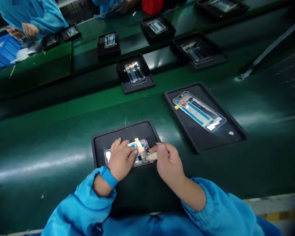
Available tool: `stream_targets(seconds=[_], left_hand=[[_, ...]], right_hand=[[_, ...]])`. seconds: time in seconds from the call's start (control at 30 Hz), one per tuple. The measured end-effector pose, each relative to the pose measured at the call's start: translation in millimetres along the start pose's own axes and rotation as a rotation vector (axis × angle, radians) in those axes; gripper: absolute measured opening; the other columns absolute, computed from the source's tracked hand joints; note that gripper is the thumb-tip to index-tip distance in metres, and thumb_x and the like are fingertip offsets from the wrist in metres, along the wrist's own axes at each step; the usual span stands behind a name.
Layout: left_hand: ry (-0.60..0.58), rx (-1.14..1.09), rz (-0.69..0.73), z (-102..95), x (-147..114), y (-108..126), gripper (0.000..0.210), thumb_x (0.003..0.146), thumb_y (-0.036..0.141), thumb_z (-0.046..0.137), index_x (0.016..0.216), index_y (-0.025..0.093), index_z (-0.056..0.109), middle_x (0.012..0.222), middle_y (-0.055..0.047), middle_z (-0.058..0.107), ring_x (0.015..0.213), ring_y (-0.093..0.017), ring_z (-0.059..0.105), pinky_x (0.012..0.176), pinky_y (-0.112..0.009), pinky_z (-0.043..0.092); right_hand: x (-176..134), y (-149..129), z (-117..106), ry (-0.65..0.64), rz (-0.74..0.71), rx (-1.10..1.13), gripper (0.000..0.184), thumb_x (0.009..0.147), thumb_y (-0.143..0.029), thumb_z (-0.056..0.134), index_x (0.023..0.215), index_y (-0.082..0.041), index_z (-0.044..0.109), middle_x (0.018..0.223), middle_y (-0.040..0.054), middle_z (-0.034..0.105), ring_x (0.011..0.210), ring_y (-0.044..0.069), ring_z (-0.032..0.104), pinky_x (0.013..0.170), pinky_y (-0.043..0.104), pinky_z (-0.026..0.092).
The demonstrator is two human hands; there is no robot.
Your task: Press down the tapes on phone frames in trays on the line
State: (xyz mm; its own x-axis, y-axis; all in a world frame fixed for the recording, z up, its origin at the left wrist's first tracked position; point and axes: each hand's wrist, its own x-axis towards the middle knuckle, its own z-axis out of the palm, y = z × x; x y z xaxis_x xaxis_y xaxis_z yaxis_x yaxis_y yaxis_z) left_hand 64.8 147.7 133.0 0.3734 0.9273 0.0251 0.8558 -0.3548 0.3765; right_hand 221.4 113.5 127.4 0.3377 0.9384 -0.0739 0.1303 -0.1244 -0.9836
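phone frame [140,152] half under hands, co-worker's head blurred, far tray [222,6] cropped

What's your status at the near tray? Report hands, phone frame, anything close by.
Left hand pressing on phone frame in near black tray. Right hand pinching pale tool, tip at frame. Next tray just right, apart.

Dim, glare streaks on green belt [39,164], corners blurred.
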Motion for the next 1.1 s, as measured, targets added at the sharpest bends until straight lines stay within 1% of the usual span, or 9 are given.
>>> stream_targets(seconds=[0.07,0.17,0.3,0.4,0.5,0.6,0.77,0.93,1.1], left_hand=[[0.023,0.008,0.007,-0.7,0,2,0.011,0.076,0.020,0.052,0.075,0.021,0.063,0.100,-0.004,0.060,0.104,-0.025,0.048,0.094,-0.050,0.033],[0.072,0.023,0.022,0.3,0,4,0.009,0.074,0.018,0.054,0.078,0.018,0.061,0.098,-0.005,0.061,0.103,-0.025,0.049,0.095,-0.049,0.033],[0.115,0.039,0.081,2.1,-2,2,0.014,0.080,0.025,0.050,0.083,0.021,0.063,0.096,-0.004,0.062,0.099,-0.023,0.052,0.091,-0.048,0.038],[0.163,0.112,0.147,3.5,-3,1,0.018,0.081,0.025,0.048,0.088,0.022,0.064,0.097,-0.006,0.062,0.095,-0.022,0.053,0.089,-0.047,0.041],[0.190,0.166,0.162,5.0,-3,2,0.019,0.082,0.024,0.047,0.086,0.021,0.064,0.093,-0.006,0.062,0.093,-0.022,0.054,0.088,-0.046,0.042],[0.194,0.190,0.173,5.6,-3,4,0.020,0.082,0.022,0.045,0.086,0.019,0.064,0.093,-0.008,0.062,0.092,-0.023,0.054,0.088,-0.047,0.041],[0.185,0.200,0.192,5.2,-4,6,0.020,0.081,0.019,0.044,0.087,0.016,0.062,0.093,-0.009,0.062,0.093,-0.024,0.054,0.089,-0.048,0.040],[0.176,0.190,0.195,5.0,-5,7,0.020,0.081,0.016,0.042,0.089,0.015,0.061,0.093,-0.010,0.062,0.093,-0.025,0.054,0.090,-0.049,0.039],[0.159,0.217,0.196,4.9,-4,8,0.019,0.081,0.015,0.043,0.088,0.016,0.060,0.094,-0.011,0.061,0.093,-0.025,0.054,0.090,-0.049,0.039]], right_hand=[[4,-3,2,-0.013,0.053,0.014,0.027,0.084,-0.041,0.041,0.083,-0.018,0.054,0.069,0.0027,0.065,0.049,0.013,0.057,0.048,0.027,0.048],[12,-10,7,-0.024,0.097,0.042,0.028,0.084,-0.044,0.040,0.083,-0.019,0.052,0.068,0.0013,0.064,0.045,0.011,0.055,0.044,0.024,0.047],[22,-15,18,0.015,0.090,0.075,0.031,0.082,-0.047,0.040,0.083,-0.019,0.051,0.067,0.0018,0.063,0.049,0.012,0.056,0.042,0.023,0.048],[26,-13,25,0.024,0.098,0.087,0.032,0.082,-0.048,0.041,0.082,-0.018,0.052,0.068,0.0026,0.062,0.053,0.013,0.058,0.044,0.025,0.050],[25,-10,26,0.035,0.078,0.088,0.031,0.082,-0.047,0.041,0.084,-0.018,0.052,0.068,0.0028,0.063,0.055,0.014,0.059,0.045,0.026,0.051],[24,-8,26,0.028,0.025,0.043,0.029,0.083,-0.044,0.040,0.086,-0.019,0.053,0.068,0.0030,0.064,0.056,0.014,0.059,0.045,0.026,0.051],[21,-8,24,0.041,-0.085,-0.077,0.025,0.084,-0.040,0.041,0.088,-0.019,0.053,0.068,0.0032,0.065,0.061,0.016,0.061,0.056,0.031,0.051],[21,-6,25,0.022,-0.084,-0.077,0.026,0.084,-0.040,0.040,0.090,-0.019,0.053,0.070,0.0035,0.066,0.062,0.017,0.062,0.059,0.034,0.052],[20,-5,26,-0.001,-0.091,-0.094,0.025,0.084,-0.039,0.040,0.092,-0.019,0.053,0.071,0.0033,0.066,0.062,0.017,0.062,0.060,0.033,0.052]])
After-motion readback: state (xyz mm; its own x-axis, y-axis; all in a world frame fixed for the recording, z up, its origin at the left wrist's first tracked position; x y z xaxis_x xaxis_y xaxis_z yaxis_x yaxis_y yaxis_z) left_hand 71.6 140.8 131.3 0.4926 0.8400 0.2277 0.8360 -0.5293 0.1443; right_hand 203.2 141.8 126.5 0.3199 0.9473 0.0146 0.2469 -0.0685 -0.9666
